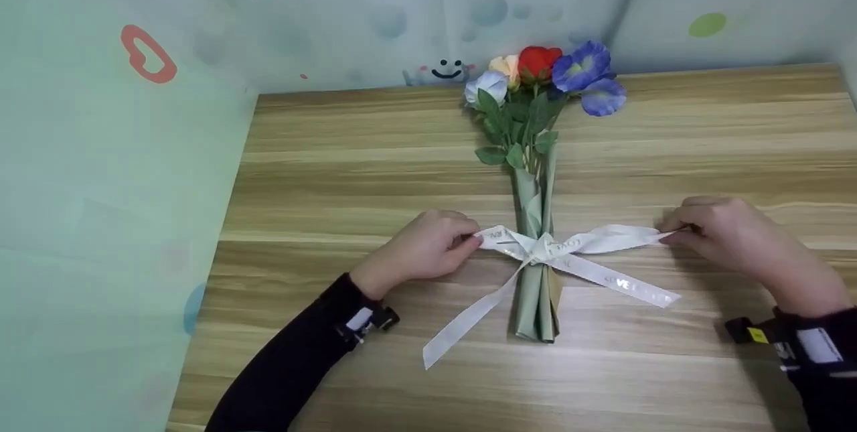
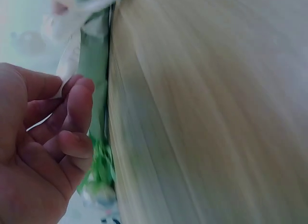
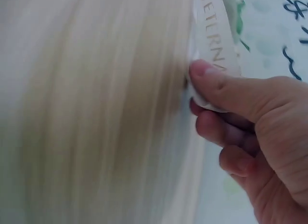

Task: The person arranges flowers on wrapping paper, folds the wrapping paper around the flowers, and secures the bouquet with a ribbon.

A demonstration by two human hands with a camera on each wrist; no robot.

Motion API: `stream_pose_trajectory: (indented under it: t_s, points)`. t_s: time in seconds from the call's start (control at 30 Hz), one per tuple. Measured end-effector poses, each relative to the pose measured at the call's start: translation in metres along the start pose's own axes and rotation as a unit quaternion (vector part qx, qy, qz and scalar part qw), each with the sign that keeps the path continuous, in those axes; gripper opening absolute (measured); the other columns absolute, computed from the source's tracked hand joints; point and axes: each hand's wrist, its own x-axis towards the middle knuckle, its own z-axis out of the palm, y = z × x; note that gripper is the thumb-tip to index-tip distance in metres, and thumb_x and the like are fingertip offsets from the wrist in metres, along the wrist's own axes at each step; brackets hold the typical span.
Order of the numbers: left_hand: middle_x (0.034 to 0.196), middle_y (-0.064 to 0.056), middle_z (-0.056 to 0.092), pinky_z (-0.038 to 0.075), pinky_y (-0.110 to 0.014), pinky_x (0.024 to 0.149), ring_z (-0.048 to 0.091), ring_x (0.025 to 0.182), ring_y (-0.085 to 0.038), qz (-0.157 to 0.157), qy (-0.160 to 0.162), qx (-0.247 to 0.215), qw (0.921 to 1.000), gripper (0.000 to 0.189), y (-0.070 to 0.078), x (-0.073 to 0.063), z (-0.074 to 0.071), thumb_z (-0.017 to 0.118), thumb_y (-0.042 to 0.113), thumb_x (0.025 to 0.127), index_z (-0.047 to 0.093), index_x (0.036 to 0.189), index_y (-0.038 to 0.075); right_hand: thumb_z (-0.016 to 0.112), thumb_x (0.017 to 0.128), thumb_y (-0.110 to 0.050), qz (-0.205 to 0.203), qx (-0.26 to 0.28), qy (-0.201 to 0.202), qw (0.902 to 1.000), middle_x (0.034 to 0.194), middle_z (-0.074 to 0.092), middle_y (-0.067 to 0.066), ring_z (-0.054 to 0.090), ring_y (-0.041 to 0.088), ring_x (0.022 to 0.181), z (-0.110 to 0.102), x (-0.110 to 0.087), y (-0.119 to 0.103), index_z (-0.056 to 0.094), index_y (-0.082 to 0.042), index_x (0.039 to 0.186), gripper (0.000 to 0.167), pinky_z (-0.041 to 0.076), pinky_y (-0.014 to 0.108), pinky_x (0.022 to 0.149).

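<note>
A bouquet of artificial flowers lies on the wooden table, its stems wrapped in green paper (image 1: 529, 311). White ribbon (image 1: 606, 239) with printed letters is knotted around the wrap, with a loop out to each side and two loose tails below. My left hand (image 1: 428, 244) pinches the left loop between thumb and fingers, close beside the wrap. Farther out on the right, my right hand (image 1: 723, 234) pinches the end of the right loop. In the right wrist view, the lettered ribbon (image 3: 216, 36) runs up from between thumb and fingertips.
At the top of the bouquet are a red flower (image 1: 537, 62), blue-purple petals (image 1: 582, 69), a pale blue flower (image 1: 487, 87) and green leaves. Behind the wooden table (image 1: 335, 151) stands a printed pale backdrop (image 1: 402, 17), which also covers the left side.
</note>
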Motion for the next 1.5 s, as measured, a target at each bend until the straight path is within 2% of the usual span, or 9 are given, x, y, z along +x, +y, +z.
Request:
stream_pose_trajectory:
  t_s: [0.13,0.23,0.5,0.7,0.87,1.0,1.23,1.37,1.5]
  points:
    - [0.067,0.009,0.048,0.043,-0.029,0.058,0.048,0.061,-0.008,-0.049,-0.022,-0.044,0.9976,0.031,-0.012,-0.017,-0.010,0.064,0.016,0.108,0.062,0.077,0.013,0.099,0.062,0.005,0.046,-0.009,-0.022,0.9986,0.075,0.071,-0.008,0.058,0.001,0.063,-0.017,-0.025,0.005,0.079,-0.016,0.079,0.033,0.048,0.015,0.056]
    - [0.067,0.010,0.050,0.043,-0.029,0.059,0.048,0.060,-0.007,-0.070,-0.035,-0.065,0.9948,0.031,-0.022,-0.029,-0.017,0.063,0.017,0.108,0.064,0.078,0.011,0.098,0.061,0.007,0.085,-0.012,-0.039,0.9955,0.069,0.063,-0.013,0.044,-0.006,0.061,-0.029,-0.041,0.006,0.078,-0.017,0.074,0.034,0.039,0.014,0.051]
    - [0.074,-0.001,0.070,0.046,-0.024,0.055,0.055,0.058,-0.005,-0.120,-0.061,-0.122,0.9833,0.024,-0.039,-0.051,-0.028,0.064,0.015,0.109,0.078,0.091,0.008,0.098,0.059,0.000,0.116,-0.020,-0.058,0.9914,0.066,0.056,-0.019,0.038,-0.006,0.060,-0.042,-0.063,0.015,0.079,-0.019,0.072,0.029,0.035,0.017,0.049]
    - [0.071,-0.003,0.068,0.043,-0.022,0.052,0.053,0.057,-0.005,-0.131,-0.068,-0.139,0.9793,0.025,-0.048,-0.065,-0.031,0.065,0.015,0.109,0.077,0.088,0.009,0.098,0.067,-0.005,0.143,0.006,-0.093,0.9853,0.065,0.047,-0.025,0.035,-0.006,0.057,-0.047,-0.080,0.023,0.070,-0.029,0.068,0.037,0.033,0.020,0.047]
    - [0.072,-0.005,0.069,0.043,-0.021,0.053,0.055,0.059,-0.007,-0.146,-0.049,-0.165,0.9742,0.026,-0.055,-0.078,-0.036,0.065,0.017,0.111,0.079,0.091,0.009,0.096,0.075,-0.012,0.139,0.030,-0.097,0.9851,0.064,0.040,-0.025,0.032,-0.005,0.056,-0.051,-0.089,0.028,0.063,-0.031,0.069,0.039,0.030,0.021,0.046]
    - [0.075,-0.003,0.070,0.043,-0.021,0.053,0.056,0.061,-0.007,-0.159,-0.037,-0.179,0.9703,0.026,-0.056,-0.086,-0.039,0.065,0.019,0.111,0.080,0.092,0.009,0.095,0.077,-0.010,0.138,0.036,-0.106,0.9840,0.063,0.039,-0.024,0.032,-0.005,0.055,-0.053,-0.091,0.030,0.062,-0.029,0.071,0.039,0.031,0.022,0.045]
    - [0.068,0.001,0.061,0.037,-0.022,0.050,0.048,0.056,-0.007,-0.152,-0.035,-0.168,0.9735,0.032,-0.053,-0.094,-0.043,0.065,0.021,0.111,0.076,0.084,0.009,0.095,0.079,-0.011,0.149,0.033,-0.141,0.9782,0.064,0.038,-0.021,0.030,-0.004,0.056,-0.057,-0.090,0.034,0.060,-0.029,0.071,0.040,0.029,0.022,0.048]
    - [0.067,0.007,0.058,0.036,-0.023,0.051,0.047,0.056,-0.007,-0.148,-0.030,-0.159,0.9757,0.033,-0.050,-0.099,-0.044,0.066,0.021,0.111,0.075,0.082,0.009,0.095,0.078,-0.008,0.152,0.055,-0.143,0.9765,0.064,0.040,-0.022,0.032,-0.003,0.056,-0.057,-0.090,0.036,0.061,-0.028,0.072,0.040,0.029,0.022,0.047]
    - [0.067,0.006,0.059,0.036,-0.022,0.050,0.048,0.055,-0.007,-0.153,-0.028,-0.161,0.9746,0.034,-0.048,-0.102,-0.042,0.066,0.022,0.111,0.075,0.082,0.009,0.095,0.078,-0.005,0.151,0.081,-0.142,0.9749,0.063,0.042,-0.022,0.033,-0.003,0.055,-0.058,-0.090,0.039,0.063,-0.029,0.073,0.040,0.030,0.023,0.045]
